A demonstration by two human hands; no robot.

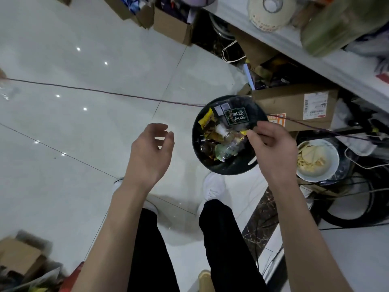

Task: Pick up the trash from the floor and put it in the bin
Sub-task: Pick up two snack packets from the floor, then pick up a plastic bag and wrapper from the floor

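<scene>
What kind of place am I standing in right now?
Probably a cluttered storeroom or back room: cardboard boxes line the tiled floor, a shelf holds containers, and a full black bin stands nearby.

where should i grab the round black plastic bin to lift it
Probably the cut-out slot in the rim of the round black plastic bin, on the near side, with fingers hooked in from above. It stands upright, full of trash, so a rim hold keeps it level. The right hand pinches a green-labelled clear wrapper; the left hand is open.
</scene>
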